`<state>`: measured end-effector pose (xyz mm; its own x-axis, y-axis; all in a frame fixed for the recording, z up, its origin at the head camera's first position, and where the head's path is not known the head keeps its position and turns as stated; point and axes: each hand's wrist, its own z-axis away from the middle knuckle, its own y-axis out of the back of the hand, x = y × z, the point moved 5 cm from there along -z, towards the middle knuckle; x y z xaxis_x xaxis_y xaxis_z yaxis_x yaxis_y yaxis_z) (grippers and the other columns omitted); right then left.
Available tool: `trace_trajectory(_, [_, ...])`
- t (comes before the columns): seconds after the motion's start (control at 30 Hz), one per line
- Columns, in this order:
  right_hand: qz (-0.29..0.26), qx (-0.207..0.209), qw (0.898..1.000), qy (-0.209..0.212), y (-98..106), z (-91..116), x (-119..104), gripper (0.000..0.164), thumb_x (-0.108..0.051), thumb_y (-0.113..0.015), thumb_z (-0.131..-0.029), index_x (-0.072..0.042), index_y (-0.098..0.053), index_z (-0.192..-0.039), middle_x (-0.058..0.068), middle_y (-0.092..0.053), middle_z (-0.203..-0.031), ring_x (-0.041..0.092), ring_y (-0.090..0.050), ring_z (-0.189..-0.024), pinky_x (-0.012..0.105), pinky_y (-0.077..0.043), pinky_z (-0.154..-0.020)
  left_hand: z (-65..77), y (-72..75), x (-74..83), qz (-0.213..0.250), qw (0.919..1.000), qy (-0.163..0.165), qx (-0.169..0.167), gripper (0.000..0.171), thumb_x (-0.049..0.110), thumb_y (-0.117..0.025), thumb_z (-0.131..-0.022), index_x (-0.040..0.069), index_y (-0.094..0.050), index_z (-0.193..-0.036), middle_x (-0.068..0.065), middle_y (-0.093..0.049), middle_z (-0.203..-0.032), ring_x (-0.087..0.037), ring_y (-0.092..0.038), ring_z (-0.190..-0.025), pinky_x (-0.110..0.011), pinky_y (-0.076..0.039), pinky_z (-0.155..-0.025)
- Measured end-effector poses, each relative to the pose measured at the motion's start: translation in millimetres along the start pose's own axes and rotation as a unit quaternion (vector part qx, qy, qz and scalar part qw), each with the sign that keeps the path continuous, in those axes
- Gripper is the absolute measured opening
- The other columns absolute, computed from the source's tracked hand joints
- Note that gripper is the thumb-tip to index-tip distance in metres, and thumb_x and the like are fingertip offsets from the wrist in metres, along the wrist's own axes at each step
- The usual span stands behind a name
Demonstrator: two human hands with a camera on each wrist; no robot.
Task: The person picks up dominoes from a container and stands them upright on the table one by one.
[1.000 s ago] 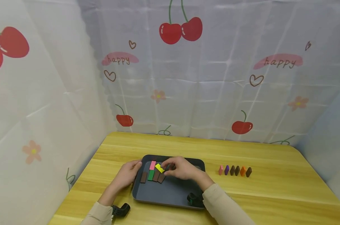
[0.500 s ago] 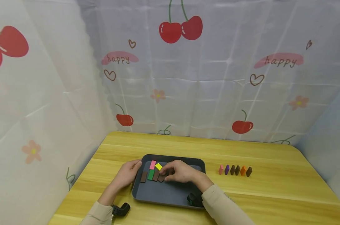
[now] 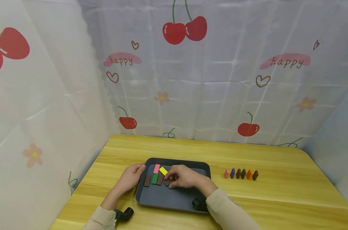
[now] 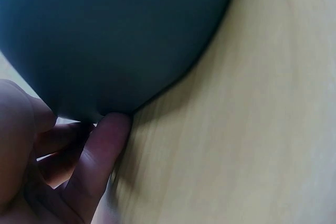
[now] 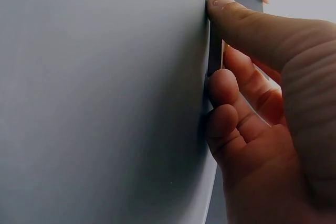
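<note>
My left hand point(image 3: 130, 177) holds the dark grey tray point(image 3: 162, 199) at its left side; in the left wrist view the thumb point(image 4: 105, 145) presses against the tray's edge. My right hand point(image 3: 185, 176) reaches low inside the tray and pinches a brown domino point(image 3: 167, 183), partly hidden under its fingers. In the right wrist view the thumb and a finger are at either end of this domino point(image 5: 216, 48). Beside it lie a yellow domino point(image 3: 163, 171), a pink one point(image 3: 156, 168), a green one point(image 3: 154, 178) and brown ones point(image 3: 160, 179) point(image 3: 147, 180).
On the wooden table point(image 3: 277, 198), right of the tray, a row of dominoes stands on end, among them pink point(image 3: 226, 173), purple point(image 3: 232, 173) and orange point(image 3: 249, 174). A cherry-printed curtain point(image 3: 205, 95) hangs behind and along the sides. Black wrist devices point(image 3: 124, 214) sit by both sleeves.
My right hand has come off the yellow domino and down to the brown one, which has slid slightly right, apart from its brown neighbour. The left hand keeps its hold on the tray.
</note>
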<state>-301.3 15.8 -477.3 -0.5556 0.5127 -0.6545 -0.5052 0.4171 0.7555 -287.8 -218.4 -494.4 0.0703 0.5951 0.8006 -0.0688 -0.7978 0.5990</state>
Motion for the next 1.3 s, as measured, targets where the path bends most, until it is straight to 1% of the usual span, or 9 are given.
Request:
trace_trajectory(0.3, [0.029,-0.011,1.0,0.001,-1.0,-0.2,-0.9,0.025,-0.021,-0.08,-0.092,-0.016,-0.078,-0.116,-0.007,-0.061,-0.096,0.002,-0.051,-0.081,0.016,-0.05,-0.072,-0.4,-0.5,-0.3,0.0,1.0,-0.001,0.001,0.042,0.029,-0.049,-0.111,0.005,-0.063,-0.142,-0.014,-0.068,-0.137,-0.036,-0.058,-0.135,-0.055,-0.048,-0.113])
trace_trajectory(0.6, [0.044,-0.025,0.999,0.016,-0.9,0.7,-7.9,0.02,-0.018,-0.077,-0.094,-0.015,-0.078,-0.113,-0.005,-0.062,-0.097,0.004,-0.052,-0.084,0.016,-0.05,-0.074,-0.5,-0.2,-1.8,-0.002,1.0,-0.007,0.002,0.041,0.029,-0.049,-0.111,0.006,-0.064,-0.141,-0.013,-0.069,-0.135,-0.035,-0.06,-0.134,-0.055,-0.049,-0.112])
trace_trajectory(0.8, [0.061,-0.033,0.997,0.013,-1.7,1.1,-7.0,0.017,-0.021,-0.074,-0.097,-0.017,-0.076,-0.113,-0.008,-0.06,-0.097,0.003,-0.051,-0.086,0.017,-0.049,-0.076,0.0,-0.4,-2.3,0.004,1.0,0.002,0.003,0.041,0.03,-0.05,-0.111,0.007,-0.064,-0.141,-0.011,-0.068,-0.137,-0.033,-0.059,-0.135,-0.054,-0.048,-0.114])
trace_trajectory(0.87, [0.065,-0.034,0.997,0.013,-1.8,1.6,-6.5,0.016,-0.021,-0.072,-0.098,-0.018,-0.075,-0.114,-0.009,-0.059,-0.097,0.003,-0.05,-0.085,0.017,-0.049,-0.076,0.4,-0.7,-2.2,0.003,1.0,-0.001,0.004,0.041,0.029,-0.05,-0.111,0.006,-0.064,-0.141,-0.012,-0.068,-0.137,-0.034,-0.059,-0.135,-0.055,-0.047,-0.114])
trace_trajectory(1.07, [0.061,-0.032,0.998,0.002,-0.4,2.6,-5.1,0.015,-0.022,-0.066,-0.102,-0.018,-0.072,-0.115,-0.011,-0.056,-0.094,0.002,-0.05,-0.083,0.018,-0.047,-0.075,0.1,-1.2,-2.4,0.0,1.0,-0.003,0.006,0.04,0.029,-0.049,-0.111,0.007,-0.065,-0.14,-0.012,-0.069,-0.136,-0.034,-0.06,-0.134,-0.055,-0.048,-0.113])
trace_trajectory(1.3, [0.044,-0.012,0.999,-0.002,4.1,3.9,-4.7,0.015,-0.024,-0.064,-0.104,-0.017,-0.069,-0.116,-0.01,-0.056,-0.094,0.002,-0.05,-0.081,0.018,-0.048,-0.074,-1.5,-1.5,-3.2,0.0,1.0,0.0,0.008,0.04,0.028,-0.049,-0.111,0.006,-0.065,-0.14,-0.012,-0.069,-0.136,-0.034,-0.06,-0.134,-0.055,-0.048,-0.113])
